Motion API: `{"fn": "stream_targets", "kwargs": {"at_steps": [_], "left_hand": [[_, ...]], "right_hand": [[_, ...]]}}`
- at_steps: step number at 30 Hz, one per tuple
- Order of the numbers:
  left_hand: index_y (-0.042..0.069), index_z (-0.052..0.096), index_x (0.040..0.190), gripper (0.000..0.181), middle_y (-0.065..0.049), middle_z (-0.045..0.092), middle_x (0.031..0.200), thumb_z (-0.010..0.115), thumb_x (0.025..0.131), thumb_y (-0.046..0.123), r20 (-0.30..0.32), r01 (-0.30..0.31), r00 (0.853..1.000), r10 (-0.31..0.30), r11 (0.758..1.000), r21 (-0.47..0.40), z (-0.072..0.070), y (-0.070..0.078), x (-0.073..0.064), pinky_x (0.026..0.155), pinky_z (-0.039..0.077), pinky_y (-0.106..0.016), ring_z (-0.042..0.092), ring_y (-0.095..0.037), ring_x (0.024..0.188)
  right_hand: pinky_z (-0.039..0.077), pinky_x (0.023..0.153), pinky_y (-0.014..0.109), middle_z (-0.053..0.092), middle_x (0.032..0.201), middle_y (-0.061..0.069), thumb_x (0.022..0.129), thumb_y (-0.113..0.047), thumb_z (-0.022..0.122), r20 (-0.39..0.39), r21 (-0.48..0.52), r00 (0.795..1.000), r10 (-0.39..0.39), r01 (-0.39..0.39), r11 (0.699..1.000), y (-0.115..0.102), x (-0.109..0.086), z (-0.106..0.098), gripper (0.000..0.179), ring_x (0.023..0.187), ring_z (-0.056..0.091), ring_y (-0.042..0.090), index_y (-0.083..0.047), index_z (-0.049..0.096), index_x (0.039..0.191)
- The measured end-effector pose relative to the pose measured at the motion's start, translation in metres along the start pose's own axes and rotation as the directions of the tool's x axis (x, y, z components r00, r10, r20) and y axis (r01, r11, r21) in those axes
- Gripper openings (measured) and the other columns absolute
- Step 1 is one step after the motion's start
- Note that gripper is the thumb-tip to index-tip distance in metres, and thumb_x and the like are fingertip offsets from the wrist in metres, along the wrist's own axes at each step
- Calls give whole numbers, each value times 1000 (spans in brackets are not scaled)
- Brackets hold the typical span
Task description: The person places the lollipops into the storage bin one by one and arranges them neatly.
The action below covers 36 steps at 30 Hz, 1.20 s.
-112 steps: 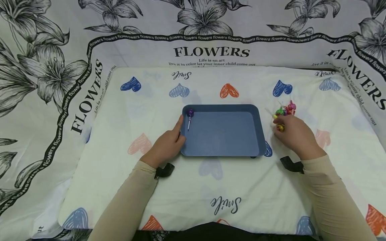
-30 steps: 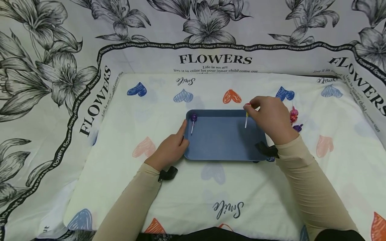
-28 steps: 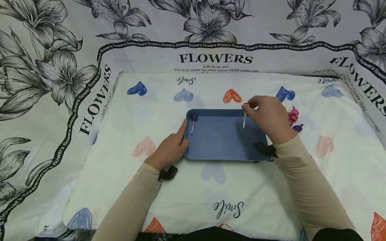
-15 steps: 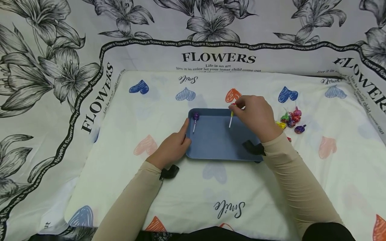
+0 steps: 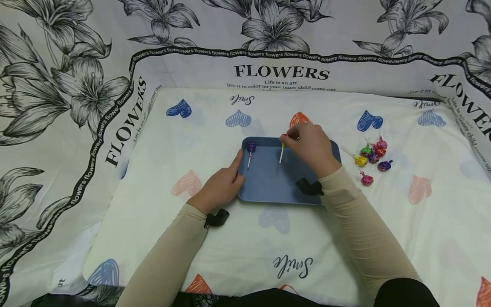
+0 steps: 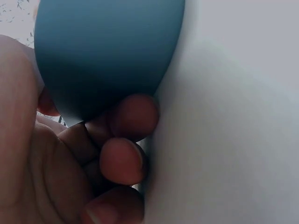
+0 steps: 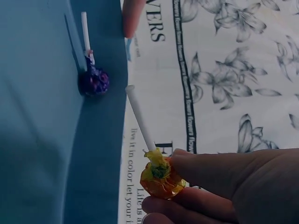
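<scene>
A blue rectangular tray lies on the heart-print cloth. My left hand holds it at its left side, index finger straight along the rim, while in the left wrist view the other fingers curl against the tray's wall. Inside the tray's far left corner lies a purple-wrapped lollipop, stick toward the near side. Over the tray's far edge, my right hand pinches a second lollipop by its head. In the right wrist view this lollipop has a yellow-orange wrapper, its white stick pointing away from the fingers.
Right of the tray lie several wrapped lollipops, among them a yellow one, a green one, a dark purple one and a pink one. A flower-print cloth spreads beneath and behind the heart-print cloth.
My right hand took a lollipop from the group at the right and carried it left over the tray, still shifting left lately. My left hand keeps its place at the tray.
</scene>
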<state>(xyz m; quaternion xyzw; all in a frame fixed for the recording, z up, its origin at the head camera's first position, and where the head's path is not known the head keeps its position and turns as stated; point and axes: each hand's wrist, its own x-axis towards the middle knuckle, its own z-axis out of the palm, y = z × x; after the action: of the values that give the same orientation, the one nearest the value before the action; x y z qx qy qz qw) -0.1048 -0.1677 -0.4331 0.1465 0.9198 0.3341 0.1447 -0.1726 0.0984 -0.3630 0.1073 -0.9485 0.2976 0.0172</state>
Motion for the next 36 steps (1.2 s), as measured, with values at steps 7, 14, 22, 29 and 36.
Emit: {"fn": "stream_targets", "kwargs": {"at_steps": [7,14,22,29,36], "left_hand": [[20,-1,170,77,4,39,63,40,105,25,1,0,1000,0,1000,-3,1,-2,0,59,40,-36,36,-14,53],[21,0,170,76,3,40,64,40,106,25,7,25,1000,-25,999,-21,-1,0,-3,59,40,-37,37,-15,54],[21,0,171,76,1,43,64,40,106,25,14,26,1000,-26,1000,-14,-1,2,0,61,41,-37,38,-16,53],[19,-2,170,75,-1,47,66,38,106,25,34,13,999,-12,1000,-15,-1,3,2,62,42,-37,42,-17,54],[16,-1,170,75,-2,48,67,37,106,25,33,14,999,-14,1000,4,-4,2,-1,60,41,-36,44,-17,55]], "right_hand": [[54,72,44,78,94,9,96,-30,78,42,21,999,6,-7,1000,-6,7,12,25,84,70,24,-7,83,101],[55,74,45,78,97,9,95,-33,78,99,29,994,44,-48,998,-14,13,23,27,87,70,24,-7,82,102],[55,73,44,78,95,9,94,-30,79,113,19,993,17,-19,1000,-18,16,35,24,85,70,24,-7,82,101],[54,70,42,78,95,6,95,-30,78,145,-43,989,23,-17,999,-22,19,47,21,81,68,22,-9,82,97],[54,70,42,78,93,5,95,-31,79,145,-57,989,18,-10,998,-24,23,57,21,81,69,22,-10,82,95]]}}
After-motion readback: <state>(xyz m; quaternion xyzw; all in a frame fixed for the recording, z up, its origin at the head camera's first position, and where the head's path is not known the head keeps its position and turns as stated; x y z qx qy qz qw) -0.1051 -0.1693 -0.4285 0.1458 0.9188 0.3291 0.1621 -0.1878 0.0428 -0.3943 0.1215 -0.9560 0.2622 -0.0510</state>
